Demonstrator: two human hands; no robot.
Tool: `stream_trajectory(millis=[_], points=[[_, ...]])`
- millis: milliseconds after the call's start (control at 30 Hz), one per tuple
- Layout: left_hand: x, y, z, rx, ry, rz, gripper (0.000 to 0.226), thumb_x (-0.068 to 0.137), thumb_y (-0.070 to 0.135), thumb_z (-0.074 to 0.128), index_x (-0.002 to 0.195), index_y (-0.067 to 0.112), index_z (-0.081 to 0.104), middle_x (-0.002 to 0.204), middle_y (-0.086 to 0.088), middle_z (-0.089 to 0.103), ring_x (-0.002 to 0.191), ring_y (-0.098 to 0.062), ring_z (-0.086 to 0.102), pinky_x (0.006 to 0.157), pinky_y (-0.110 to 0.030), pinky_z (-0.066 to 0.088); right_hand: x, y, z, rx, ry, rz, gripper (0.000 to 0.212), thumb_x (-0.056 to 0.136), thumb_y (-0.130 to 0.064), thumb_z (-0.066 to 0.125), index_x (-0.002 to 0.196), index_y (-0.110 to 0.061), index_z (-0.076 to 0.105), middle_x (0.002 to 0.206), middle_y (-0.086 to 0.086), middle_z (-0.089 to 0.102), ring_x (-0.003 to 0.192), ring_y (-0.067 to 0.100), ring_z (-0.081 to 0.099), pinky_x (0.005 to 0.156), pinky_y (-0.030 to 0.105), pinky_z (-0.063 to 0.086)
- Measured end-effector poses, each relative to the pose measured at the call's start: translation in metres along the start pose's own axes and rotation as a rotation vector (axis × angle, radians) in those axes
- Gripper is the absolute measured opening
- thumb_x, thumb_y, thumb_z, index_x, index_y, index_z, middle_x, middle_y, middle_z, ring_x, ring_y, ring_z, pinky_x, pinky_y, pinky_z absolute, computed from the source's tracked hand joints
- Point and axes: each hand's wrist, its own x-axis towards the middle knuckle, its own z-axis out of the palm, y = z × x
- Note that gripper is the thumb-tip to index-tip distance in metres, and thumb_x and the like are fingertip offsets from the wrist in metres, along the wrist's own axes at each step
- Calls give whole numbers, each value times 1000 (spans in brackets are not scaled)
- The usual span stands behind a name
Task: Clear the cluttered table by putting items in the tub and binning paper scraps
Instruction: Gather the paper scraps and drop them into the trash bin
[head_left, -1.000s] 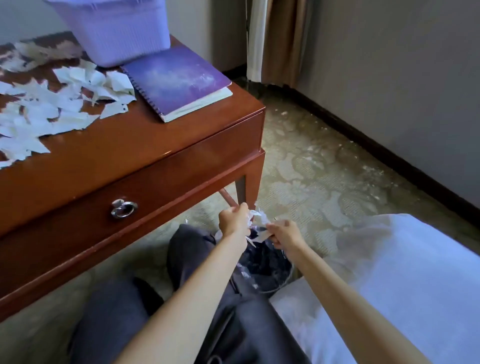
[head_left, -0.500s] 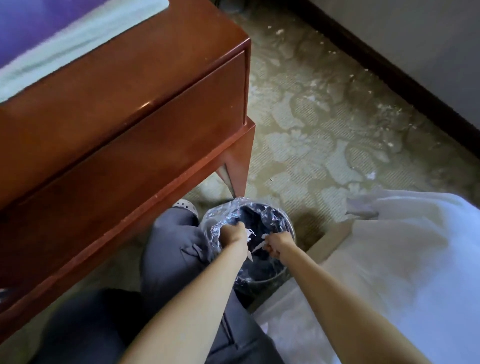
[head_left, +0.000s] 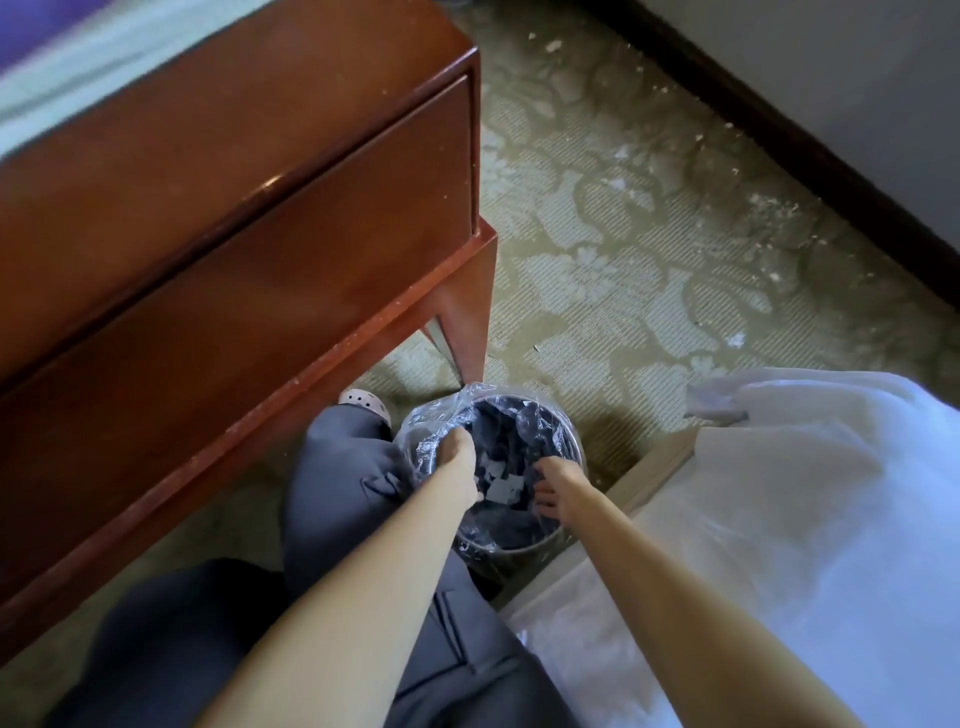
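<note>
A worn, patterned carpet runs between the red-brown wooden table and the white bedding, and the round bin with its clear plastic liner stands on it by your knee. Your left hand and right hand both reach into its mouth. Pale paper scraps lie inside between them; you cannot tell how far either hand is open.

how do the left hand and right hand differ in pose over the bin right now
The left hand is curled closed at the far left rim of the bin, while the right hand has its fingers spread open nearer the right rim. The left hand reaches farther from the body; the right hand sits closer in. Both hang inside the mouth of the bin above paper scraps, and neither visibly holds any.
</note>
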Motion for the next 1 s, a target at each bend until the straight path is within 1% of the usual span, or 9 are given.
stream_trajectory(millis=[133,233,300,433,600,733,800,900,1000], points=[[-34,8,-10,9,-56,94,52,101,38,29,147,13,25,153,-12,27,136,-34,34,107,-55,34,-26,-3,0,-47,4,-145,33,94,-10,43,122,4,53,126,24,58,118,36,55,105,46,44],[-63,12,-24,21,-109,226,49,101,35,29,145,13,29,151,-12,30,134,-33,37,104,-54,36,-55,-7,3,-110,-1,-326,26,92,-10,43,108,4,59,91,18,66,91,33,63,85,42,53],[-82,13,-37,58,-129,327,45,101,31,32,140,11,36,140,-14,41,125,-31,45,99,-49,41,-79,-8,5,-176,3,-483,17,90,-8,43,90,-2,58,71,10,58,79,27,57,69,35,45],[-132,10,-69,180,-93,645,19,97,21,39,107,12,52,85,-5,55,78,-17,53,67,-27,46,-140,-8,9,-298,76,-828,29,88,-12,46,112,-2,59,98,16,66,89,29,61,76,37,48],[-210,8,-127,257,95,1154,26,91,22,45,70,27,60,80,4,67,92,-23,66,91,-40,54,-250,-6,20,-258,169,-1311,23,87,-12,49,103,-7,64,96,5,68,90,21,63,76,28,47],[-265,2,-187,230,314,1432,21,93,20,45,83,23,63,87,1,70,91,-22,67,87,-39,55,-326,0,50,-145,109,-1598,18,84,-9,51,91,-12,67,85,3,71,84,20,66,80,36,52],[-281,2,-218,211,431,1492,19,93,18,46,91,18,65,97,-4,71,95,-22,66,89,-39,53,-353,-1,73,-155,62,-1686,17,85,-8,52,91,-12,67,88,3,71,87,19,66,83,32,49],[-286,7,-266,260,647,1477,26,95,18,45,115,12,60,118,-4,63,113,-20,56,97,-31,43,-380,-5,113,-263,27,-1777,19,87,-9,52,100,-10,66,104,4,69,98,16,62,85,23,42],[-274,13,-315,349,870,1383,37,96,22,43,132,14,48,143,-7,37,134,-23,34,108,-33,32,-393,-17,154,-443,56,-1827,28,88,-9,49,114,-8,60,118,9,61,110,23,56,90,26,39]])
